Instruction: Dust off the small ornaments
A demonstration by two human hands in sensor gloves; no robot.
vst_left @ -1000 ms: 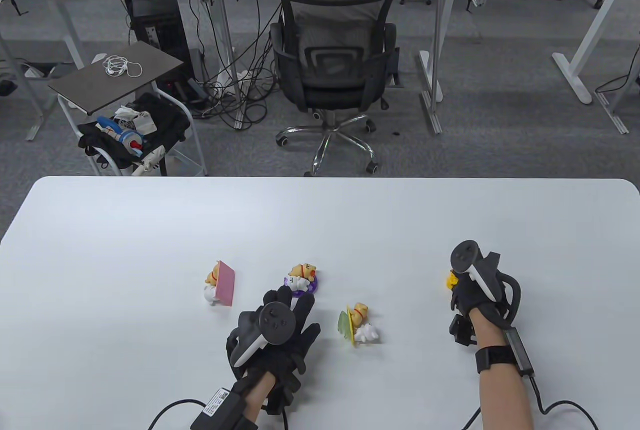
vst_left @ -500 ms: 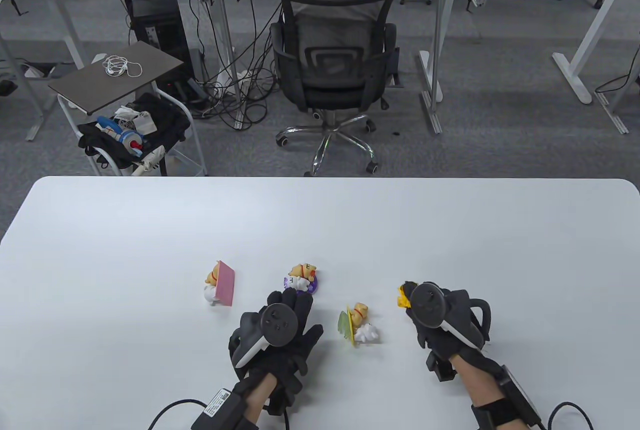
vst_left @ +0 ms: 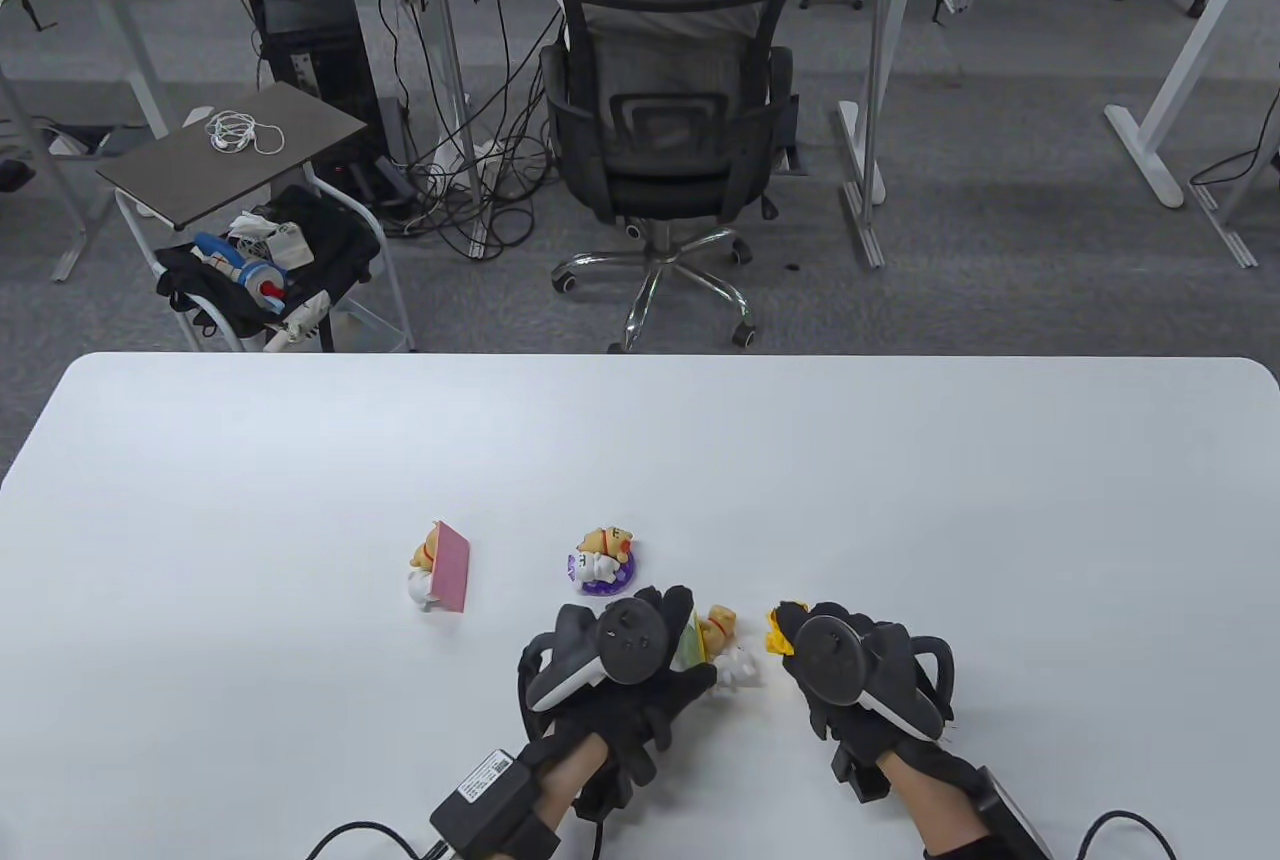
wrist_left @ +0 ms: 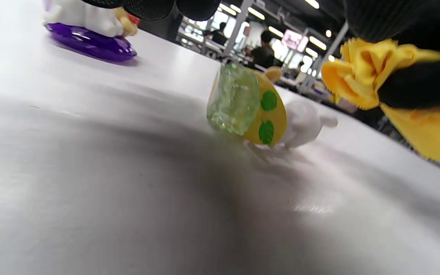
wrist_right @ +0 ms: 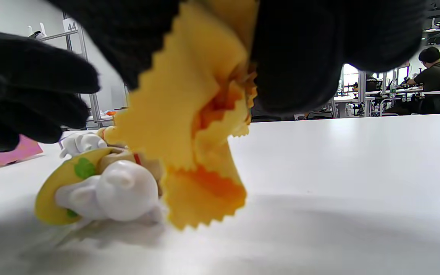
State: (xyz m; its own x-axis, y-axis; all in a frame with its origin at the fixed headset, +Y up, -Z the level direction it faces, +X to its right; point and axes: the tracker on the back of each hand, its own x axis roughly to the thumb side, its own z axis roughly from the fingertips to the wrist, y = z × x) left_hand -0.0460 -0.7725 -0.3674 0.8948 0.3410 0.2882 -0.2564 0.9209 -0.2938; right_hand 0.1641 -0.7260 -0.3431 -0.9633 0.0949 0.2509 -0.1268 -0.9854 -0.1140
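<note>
1. the right hand [vst_left: 860, 680] is sitting low over the white table [vst_left: 300, 460], near its front edge, fingers curled and pinching a bunched yellow cloth [vst_left: 778, 630].
2. in the right wrist view the cloth [wrist_right: 201, 133] is hanging from the gloved fingers [wrist_right: 300, 57], its zigzag edge dangling just in front of the ornament, close over the table; cannot tell if it is touching the ornament.
3. the left hand [vst_left: 625, 675] is lying just left of the green-and-yellow ornament [vst_left: 715, 645], fingers reaching out over its green side; cannot tell if they are gripping it or just hovering, since the left wrist view shows the ornament [wrist_left: 260, 110] free on the table with the fingertips [wrist_left: 197, 5] above.
4. this ornament is lying on its side between the two hands, white figure toward the right hand, clear green disc toward the left.
5. the purple-base ornament [vst_left: 603, 560] is sitting just beyond the left hand, apart from it.
6. the pink-panel ornament [vst_left: 442, 568] is standing well left of the others.
7. beyond the table a person is sitting in a black office chair [vst_left: 665, 120], back to the camera.
</note>
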